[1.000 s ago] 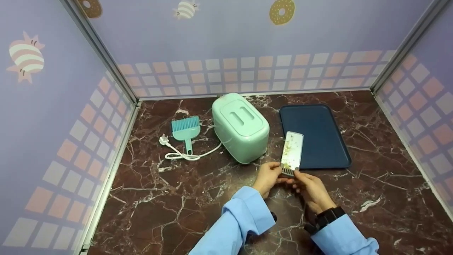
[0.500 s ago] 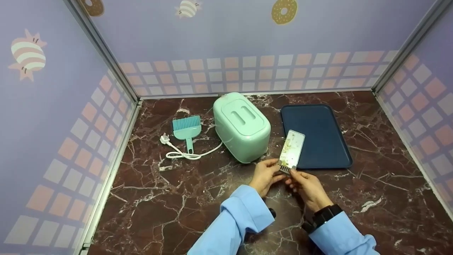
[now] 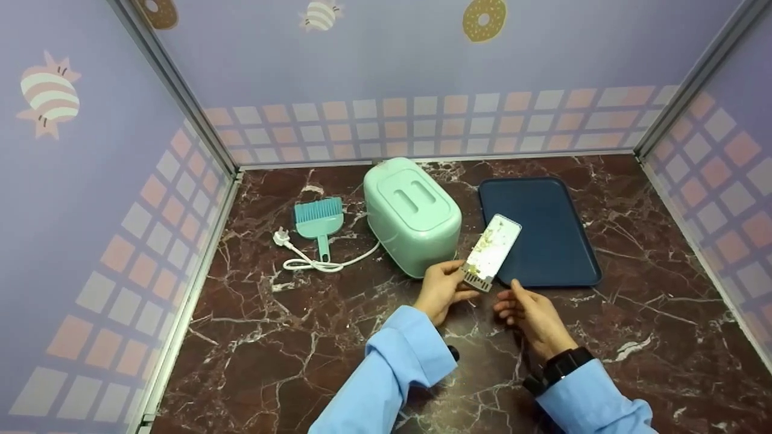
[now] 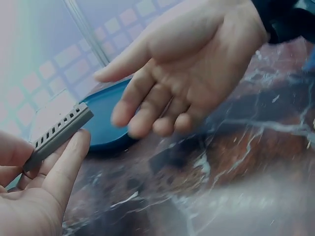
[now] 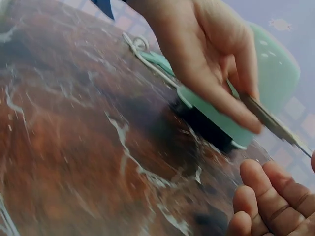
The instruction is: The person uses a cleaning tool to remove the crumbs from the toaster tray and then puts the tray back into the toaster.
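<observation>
Booth-like workspace: candy-printed wall panels (image 3: 386, 66), metal corner posts (image 3: 178, 84), marble-patterned tabletop (image 3: 271, 349).

The left arm (image 3: 392, 371) and right arm (image 3: 594, 398), sleeved in light blue, reach forward and angle inward. The left hand (image 3: 438, 292) pinches. The right hand (image 3: 538, 319) hovers free just beside it, apart, palm turned toward it, thumb (image 4: 125, 63) stretched out, fingers (image 4: 147, 113) loosely bent.

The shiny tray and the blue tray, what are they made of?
The shiny tray looks like bare metal, since its flat part gleams silvery-white; its slotted grey end may be plastic. The blue tray is probably plastic: smooth, evenly coloured, rather dull.
</observation>
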Available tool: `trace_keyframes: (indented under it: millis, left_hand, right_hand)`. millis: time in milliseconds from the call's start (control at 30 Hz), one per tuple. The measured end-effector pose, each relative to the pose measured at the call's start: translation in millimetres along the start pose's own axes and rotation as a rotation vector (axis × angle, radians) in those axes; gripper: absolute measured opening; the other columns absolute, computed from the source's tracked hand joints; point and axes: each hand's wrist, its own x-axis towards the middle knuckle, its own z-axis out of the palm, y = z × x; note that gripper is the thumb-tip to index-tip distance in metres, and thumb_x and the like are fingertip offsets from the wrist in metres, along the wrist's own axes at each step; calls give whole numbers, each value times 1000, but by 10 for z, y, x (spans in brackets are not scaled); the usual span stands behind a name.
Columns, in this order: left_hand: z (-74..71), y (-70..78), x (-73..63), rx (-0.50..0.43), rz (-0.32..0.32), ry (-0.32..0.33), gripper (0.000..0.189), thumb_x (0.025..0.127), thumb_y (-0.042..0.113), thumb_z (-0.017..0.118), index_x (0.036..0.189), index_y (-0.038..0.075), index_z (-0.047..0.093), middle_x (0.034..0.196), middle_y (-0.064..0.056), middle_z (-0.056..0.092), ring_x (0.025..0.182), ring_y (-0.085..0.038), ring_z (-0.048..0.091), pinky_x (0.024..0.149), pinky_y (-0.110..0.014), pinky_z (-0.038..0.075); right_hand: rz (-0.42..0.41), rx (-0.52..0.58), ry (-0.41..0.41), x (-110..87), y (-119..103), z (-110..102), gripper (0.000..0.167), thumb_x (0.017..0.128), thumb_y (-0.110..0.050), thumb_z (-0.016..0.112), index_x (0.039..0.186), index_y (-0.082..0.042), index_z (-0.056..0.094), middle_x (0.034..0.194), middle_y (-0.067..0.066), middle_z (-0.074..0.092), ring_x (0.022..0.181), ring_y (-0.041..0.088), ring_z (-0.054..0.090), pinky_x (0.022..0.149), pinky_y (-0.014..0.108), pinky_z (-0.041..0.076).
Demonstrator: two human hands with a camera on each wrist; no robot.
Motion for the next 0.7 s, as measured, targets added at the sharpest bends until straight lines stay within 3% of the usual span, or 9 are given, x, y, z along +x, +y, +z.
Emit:
trace_keyframes:
  millis: [167, 300, 367, 467, 567, 700]
  left_hand:
    - [-85, 110, -32, 54, 8, -22, 39, 106, -1, 46, 145, -6, 51, 128, -21, 63, 98, -35, 70, 84, -41, 65]
    - [-120, 153, -51, 79, -1, -46, 42, 107, 1, 46, 147, -7, 47, 131, -21, 62, 96, -30, 72, 85, -41, 65]
    - [-135, 160, -55, 87, -3, -52, 41, 107, 1, 46, 147, -7, 48, 132, -23, 62, 98, -29, 73, 88, -43, 64]
    - [-160, 170, -65, 98, -2, -56, 41, 106, 1, 46, 147, -7, 48, 139, -22, 57, 103, -29, 72, 92, -47, 63]
    - [-176, 193, -76, 101, 1, -61, 40, 106, 0, 47, 145, -8, 50, 139, -23, 57, 105, -30, 71, 91, -47, 63]
    - [-181, 225, -91, 92, 8, -60, 37, 105, -1, 48, 140, -8, 56, 125, -22, 64, 98, -30, 73, 83, -42, 66]
  right_hand:
    - [-66, -78, 34, 44, -73, -182, 46, 108, -35, 52, 120, 7, 63, 90, 7, 73, 80, 18, 66, 69, 27, 57]
    - [-143, -261, 109, 95, -137, -352, 38, 108, -27, 54, 125, 7, 60, 95, 7, 74, 84, 19, 67, 71, 27, 58]
    - [-191, -413, 145, 115, -165, -445, 38, 108, -25, 53, 129, 5, 59, 104, 12, 73, 86, 20, 66, 72, 27, 57]
    - [-303, -661, 182, 147, -178, -576, 35, 107, -20, 54, 131, 4, 60, 115, 22, 68, 96, 30, 66, 83, 40, 57]
    - [-443, -918, 216, 183, -155, -692, 32, 104, -12, 56, 130, 5, 62, 124, 30, 61, 113, 47, 56, 97, 59, 48]
    - [-538, -1072, 236, 237, -95, -779, 32, 99, -5, 61, 128, 7, 63, 125, 35, 56, 121, 59, 44, 102, 74, 38]
